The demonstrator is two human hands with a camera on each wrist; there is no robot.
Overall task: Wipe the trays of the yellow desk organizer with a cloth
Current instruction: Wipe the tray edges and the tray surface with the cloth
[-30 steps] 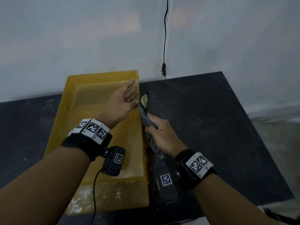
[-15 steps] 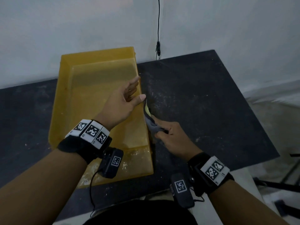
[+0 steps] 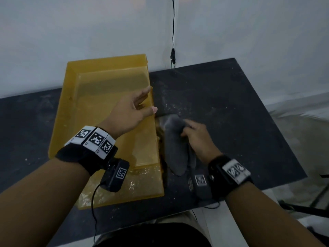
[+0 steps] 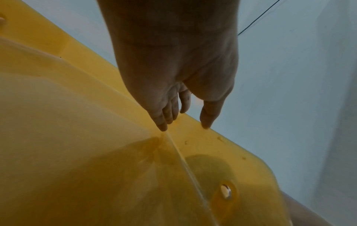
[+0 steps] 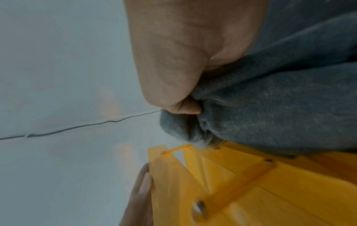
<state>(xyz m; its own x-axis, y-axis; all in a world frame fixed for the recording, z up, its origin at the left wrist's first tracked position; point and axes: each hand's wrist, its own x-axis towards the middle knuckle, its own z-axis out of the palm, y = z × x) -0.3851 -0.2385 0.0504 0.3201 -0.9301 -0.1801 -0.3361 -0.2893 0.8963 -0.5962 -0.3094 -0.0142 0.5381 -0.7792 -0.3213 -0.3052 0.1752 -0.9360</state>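
A dark, nearly black table [image 3: 222, 97] fills the lower half of the head view, its top scuffed and dusted with pale specks and smears, thickest around the middle. Behind it rises a plain pale wall [image 3: 89, 32], with a thin black cable [image 3: 173, 29] hanging down at 12 o'clock and ending in a small plug just above the table's far edge. Past the table's right edge, at 3 o'clock, lies a lighter floor [image 3: 302, 132].

The yellow desk organizer [image 3: 74, 111] sits on the table at 10 o'clock of the view, its far end close to the wall, its translucent trays stacked with the lower one jutting out toward the person; white flecks mark that near lip.

The left hand [image 3: 130, 113] lies over the top tray with fingers straight and spread, their tips at the tray's right rim, thumb out past it; it grips nothing. The right hand [image 3: 197, 138], blurred, sits just right of the organizer at 4 o'clock of the left hand, fingers curled round a grey cloth [image 3: 175, 148] bunched against the organizer's right side wall and trailing down onto the table
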